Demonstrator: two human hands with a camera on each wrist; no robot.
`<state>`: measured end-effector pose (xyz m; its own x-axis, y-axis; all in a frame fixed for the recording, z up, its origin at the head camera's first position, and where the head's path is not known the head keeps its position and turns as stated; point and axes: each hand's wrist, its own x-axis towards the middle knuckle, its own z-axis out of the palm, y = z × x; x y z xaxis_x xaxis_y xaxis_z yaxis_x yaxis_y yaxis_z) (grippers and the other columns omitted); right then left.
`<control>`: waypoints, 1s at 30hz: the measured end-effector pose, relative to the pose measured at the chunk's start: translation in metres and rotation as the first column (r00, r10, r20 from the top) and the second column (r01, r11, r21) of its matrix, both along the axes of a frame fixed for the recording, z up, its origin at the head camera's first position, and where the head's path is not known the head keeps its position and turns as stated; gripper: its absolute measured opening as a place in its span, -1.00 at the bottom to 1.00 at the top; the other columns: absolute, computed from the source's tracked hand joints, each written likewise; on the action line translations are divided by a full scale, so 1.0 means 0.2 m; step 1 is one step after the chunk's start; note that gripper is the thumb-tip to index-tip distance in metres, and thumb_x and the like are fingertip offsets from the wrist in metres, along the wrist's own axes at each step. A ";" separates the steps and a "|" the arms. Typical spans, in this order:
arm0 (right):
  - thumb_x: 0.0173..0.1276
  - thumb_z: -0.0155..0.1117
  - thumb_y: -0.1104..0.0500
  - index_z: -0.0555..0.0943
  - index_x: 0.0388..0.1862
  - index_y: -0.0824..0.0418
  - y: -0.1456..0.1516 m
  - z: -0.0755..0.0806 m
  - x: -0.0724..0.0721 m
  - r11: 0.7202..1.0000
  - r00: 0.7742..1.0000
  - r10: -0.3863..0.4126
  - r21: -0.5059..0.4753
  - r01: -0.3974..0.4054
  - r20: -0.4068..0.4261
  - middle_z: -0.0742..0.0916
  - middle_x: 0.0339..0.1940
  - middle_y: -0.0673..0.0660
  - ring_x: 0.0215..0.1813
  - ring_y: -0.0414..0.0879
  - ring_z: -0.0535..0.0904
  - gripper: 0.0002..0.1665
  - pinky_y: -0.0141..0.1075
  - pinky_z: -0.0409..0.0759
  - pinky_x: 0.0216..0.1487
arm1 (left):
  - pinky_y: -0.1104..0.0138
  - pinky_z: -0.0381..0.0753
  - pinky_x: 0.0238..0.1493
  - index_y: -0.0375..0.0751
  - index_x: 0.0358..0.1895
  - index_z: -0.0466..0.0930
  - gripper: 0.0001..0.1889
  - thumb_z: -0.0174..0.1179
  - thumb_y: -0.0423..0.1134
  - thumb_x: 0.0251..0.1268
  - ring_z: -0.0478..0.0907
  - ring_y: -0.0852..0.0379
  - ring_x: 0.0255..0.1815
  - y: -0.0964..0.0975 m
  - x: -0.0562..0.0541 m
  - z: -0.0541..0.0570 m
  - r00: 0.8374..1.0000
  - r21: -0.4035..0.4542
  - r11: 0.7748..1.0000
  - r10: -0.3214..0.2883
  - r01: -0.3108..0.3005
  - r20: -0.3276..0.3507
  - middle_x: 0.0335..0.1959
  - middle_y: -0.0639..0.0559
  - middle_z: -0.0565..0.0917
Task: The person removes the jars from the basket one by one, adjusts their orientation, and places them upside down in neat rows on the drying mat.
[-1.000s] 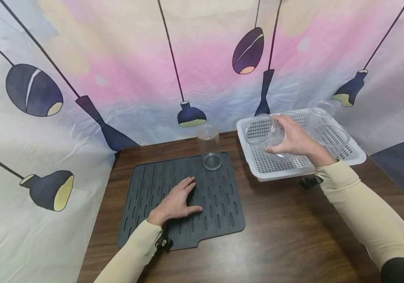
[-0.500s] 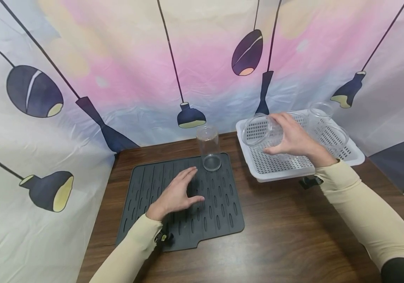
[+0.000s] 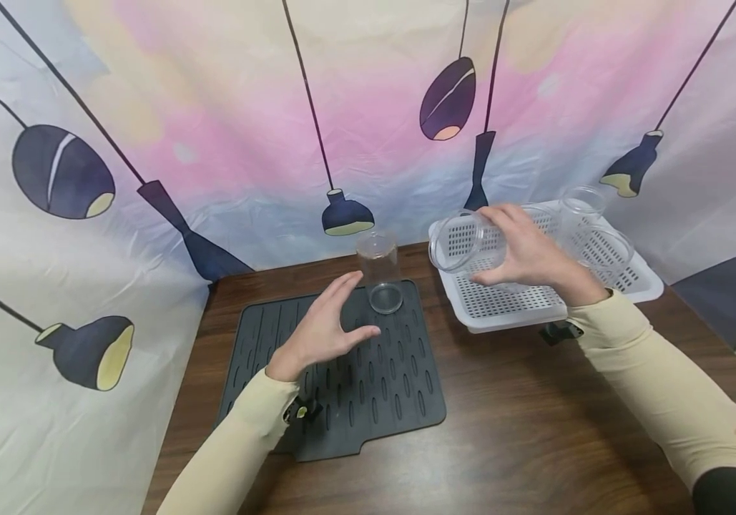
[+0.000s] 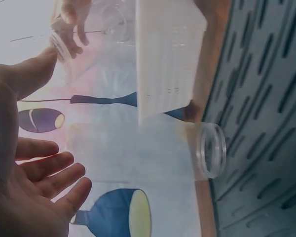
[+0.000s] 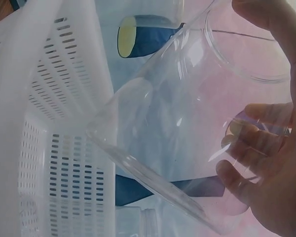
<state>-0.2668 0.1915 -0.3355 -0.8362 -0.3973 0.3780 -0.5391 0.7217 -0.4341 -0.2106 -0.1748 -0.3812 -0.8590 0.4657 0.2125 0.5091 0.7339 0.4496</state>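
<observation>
My right hand [image 3: 522,250] grips a clear drinking glass [image 3: 458,242], tilted on its side above the left part of a white perforated basket [image 3: 490,325]. In the right wrist view, my fingers curve around the transparent wall of that glass [image 5: 163,113]. My left hand [image 3: 319,325] hovers over a dark grey ridged drying mat [image 3: 400,379], its thumb spread from the fingers and nothing in its grasp. Just beyond it, another clear glass [image 3: 380,272] stands on the mat's back right corner; which end is down is hard to tell.
Several more clear glasses [image 3: 602,247] are in the basket's right side, partly behind my right hand. Brown wooden table [image 3: 490,429] surrounds the mat. A hanging cloth [image 3: 245,129] printed with lamps closes off the back.
The left hand has lifted off the mat and moved forward and slightly right. My right hand has shifted a little left, carrying the held glass toward the basket's left edge.
</observation>
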 end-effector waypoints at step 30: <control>-0.40 0.69 -0.21 0.37 0.35 0.23 -0.12 0.06 0.03 0.996 0.990 0.072 0.064 -0.064 -0.124 0.47 0.25 0.30 0.26 0.18 0.36 0.28 0.17 0.39 0.26 | -0.08 0.26 0.41 -0.01 0.56 0.03 -0.02 0.33 0.20 0.14 0.11 -0.03 0.54 0.25 -0.10 0.17 0.994 0.142 0.984 -0.100 0.107 -0.052 0.54 -0.04 0.15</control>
